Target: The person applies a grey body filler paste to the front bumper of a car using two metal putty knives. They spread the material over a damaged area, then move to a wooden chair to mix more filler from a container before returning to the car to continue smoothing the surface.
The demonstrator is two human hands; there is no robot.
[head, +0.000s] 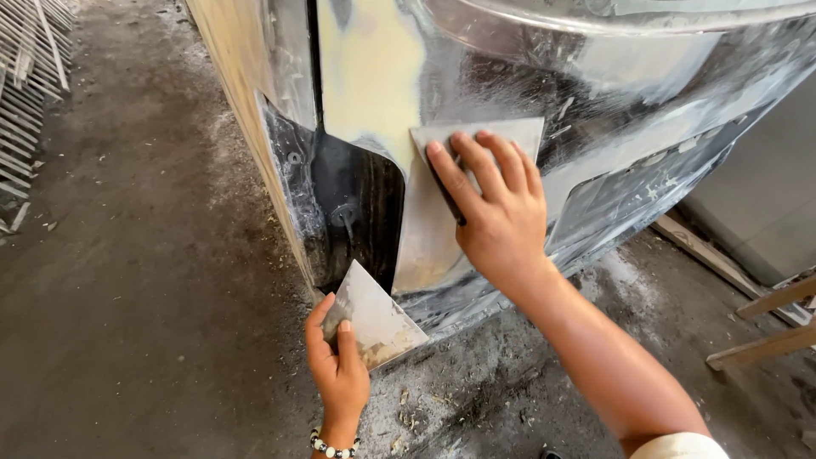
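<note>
- Right hand lay flat w/ fingers spread a little and stretched upward, pressing a metal spreader blade against the car body panel.
- Blade showed mostly above and to both sides of the fingertips; its dark edge ran down along the index finger toward the thumb side.
- Under the palm and below-left of it, a pale smear of filler covered the panel, reaching down toward the lower edge.
- Left hand pinched a second, triangular scraper at its lower-left corner: thumb on the front face, other fingers curled behind; can't tell how many were behind.
- That scraper stuck up and right from the thumb, tilted, w/ dried filler streaks on its face; it was held off the panel, just below the dark opening.
- Dark opening sat left of the right-hand fingers, above the left thumb, w/ a small bolt visible inside.
- Beaded bracelet circled the left wrist.
- Dusty concrete floor spread left of and below both hands; scraps and dust lay near the left wrist.
- Wooden slats lay well apart, right of the right forearm.
- A rack of thin metal rods was far left, well away from either hand.
</note>
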